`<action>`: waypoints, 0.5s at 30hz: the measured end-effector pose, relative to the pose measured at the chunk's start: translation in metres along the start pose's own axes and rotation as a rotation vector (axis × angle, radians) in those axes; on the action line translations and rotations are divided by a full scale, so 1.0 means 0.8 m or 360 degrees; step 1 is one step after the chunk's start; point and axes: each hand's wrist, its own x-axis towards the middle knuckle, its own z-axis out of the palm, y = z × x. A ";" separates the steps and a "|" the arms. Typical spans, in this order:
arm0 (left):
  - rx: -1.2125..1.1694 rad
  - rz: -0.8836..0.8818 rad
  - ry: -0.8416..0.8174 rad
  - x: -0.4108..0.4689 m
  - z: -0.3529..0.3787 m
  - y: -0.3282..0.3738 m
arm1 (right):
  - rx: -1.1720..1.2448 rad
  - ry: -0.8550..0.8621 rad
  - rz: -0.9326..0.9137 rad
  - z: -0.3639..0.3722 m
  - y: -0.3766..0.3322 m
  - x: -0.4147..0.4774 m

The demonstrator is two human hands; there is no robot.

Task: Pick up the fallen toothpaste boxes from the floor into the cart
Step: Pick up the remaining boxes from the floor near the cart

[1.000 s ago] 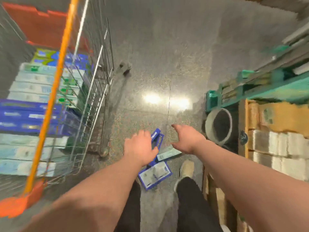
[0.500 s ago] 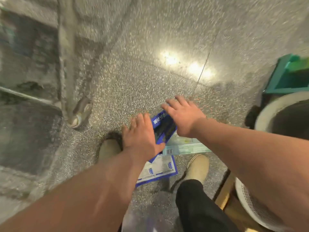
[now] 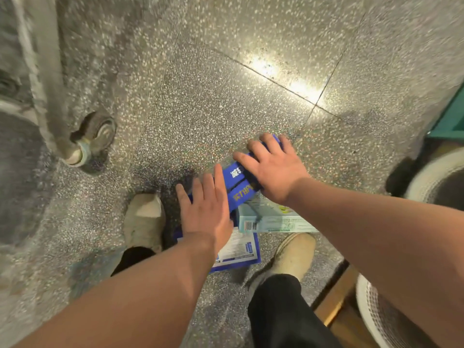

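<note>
Toothpaste boxes lie in a small heap on the speckled floor between my shoes. A blue box pack (image 3: pixel 239 183) with yellow lettering lies on top, and my right hand (image 3: pixel 273 169) lies over its far end with the fingers spread across it. My left hand (image 3: pixel 204 212) is at the pack's near left side with fairly straight fingers, covering part of the heap. A pale green-white box (image 3: pixel 268 218) lies beside the blue pack, and a blue and white box (image 3: pixel 238 252) lies flat under my left wrist. Whether either hand grips is not visible.
The cart's metal leg and castor wheel (image 3: pixel 94 138) stand at the left. My two beige shoes (image 3: pixel 144 219) flank the heap. A white mesh basket (image 3: pixel 386 315) and a round white rim (image 3: pixel 431 177) sit at the right, with a teal frame (image 3: pixel 449 124) behind.
The view has dropped from the cart down close to the floor. Both hands have come down onto the heap of boxes, the right onto the blue pack's far end, the left against its near side.
</note>
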 end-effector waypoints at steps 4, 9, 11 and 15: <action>-0.0014 -0.0004 0.0148 0.016 -0.003 0.000 | -0.0009 0.0054 0.0052 0.006 0.005 0.004; 0.0058 0.0090 0.0112 0.034 -0.007 -0.005 | -0.0158 0.0057 0.0128 0.000 0.003 0.009; 0.0006 0.0118 0.0100 0.040 -0.005 -0.005 | -0.0246 0.0022 0.0128 0.000 -0.001 0.011; -0.0118 0.0113 0.0114 0.046 0.003 -0.004 | -0.0300 0.0054 0.0060 0.005 -0.001 0.014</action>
